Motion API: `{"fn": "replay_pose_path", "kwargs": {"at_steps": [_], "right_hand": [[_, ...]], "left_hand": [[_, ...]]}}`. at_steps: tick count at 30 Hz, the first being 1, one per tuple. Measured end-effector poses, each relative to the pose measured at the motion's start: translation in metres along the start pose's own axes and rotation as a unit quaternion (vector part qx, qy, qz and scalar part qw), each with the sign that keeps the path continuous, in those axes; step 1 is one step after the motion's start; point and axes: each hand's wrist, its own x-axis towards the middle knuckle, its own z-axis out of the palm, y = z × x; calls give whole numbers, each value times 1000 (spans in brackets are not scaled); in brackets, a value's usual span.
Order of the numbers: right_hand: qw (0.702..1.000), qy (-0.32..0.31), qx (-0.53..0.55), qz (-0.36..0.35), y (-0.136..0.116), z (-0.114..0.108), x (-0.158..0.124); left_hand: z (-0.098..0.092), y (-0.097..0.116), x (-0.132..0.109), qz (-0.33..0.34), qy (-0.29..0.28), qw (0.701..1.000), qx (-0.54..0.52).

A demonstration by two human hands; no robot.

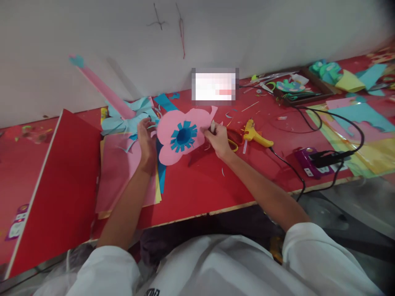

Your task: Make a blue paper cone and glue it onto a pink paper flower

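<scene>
A pink paper flower point(173, 142) with a blue fringed centre point(184, 136) is held up over the red table point(200, 181). My left hand point(147, 142) grips its left edge, fingers curled round the paper. My right hand point(218, 137) pinches the flower's right edge and also holds a small white stick-like object that I cannot name. Red-handled scissors point(233, 139) lie just right of my right hand, beside a yellow glue gun point(255, 135).
Pink and yellow paper sheets point(123, 172) lie under my left arm. A red board point(61, 185) sits at left. A pink paper tube point(101, 88) with light blue cut-outs leans on the wall. A purple power strip point(311, 162) and black cables sit right, with coloured paper scraps beyond.
</scene>
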Motion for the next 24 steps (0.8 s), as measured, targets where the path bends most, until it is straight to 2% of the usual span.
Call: {"fn": "replay_pose_path", "kwargs": {"at_steps": [3,7,10,12,15,19,22,24], "right_hand": [[999,23,-19,-17,1,0,0],[998,49,-20,-25,4,-2,0],[997,63,-33,-26,8,-3,1],[997,67,-38,-25,10,-4,2],[996,77,-41,-23,9,-4,1],[996,88,-3,4,2,-2,-1],[996,42,53,51,-2,2,-4],[995,4,77,67,-4,5,-6]], "left_hand": [[-8,-8,-8,63,-37,997,15],[0,-15,-24,127,-125,983,47],[5,-20,-37,214,-115,966,91],[5,-23,-42,241,-115,956,122],[2,-27,-45,233,-133,952,145],[-5,-32,-45,236,-111,947,189],[-6,-33,-45,220,-105,938,246],[-5,-32,-45,202,-78,943,253]]}}
